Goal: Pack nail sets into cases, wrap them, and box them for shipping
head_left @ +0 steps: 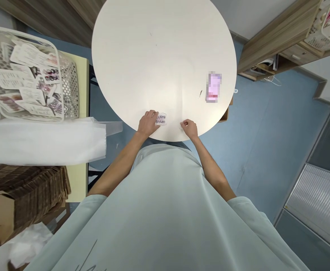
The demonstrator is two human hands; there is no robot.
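Observation:
A small clear case (161,119) lies on the white round table (165,56) near its front edge. Two rows of shiny purple-grey pieces, like press-on nails, show inside it. My left hand (148,122) grips the case by its left side, fingers curled over that edge and covering part of it. To the right, apart from the case, my right hand (190,128) is closed in a pinch just above the tabletop. Something tiny and pale may be between its fingertips, too small to make out.
A blurred pink-purple item (214,87) lies on the table's right side, with a small dark mark (201,93) beside it. At left, a white basket (69,86) of carded packs, white sheeting (43,141) and stacked flattened cardboard (37,188) crowd a yellow table (78,180).

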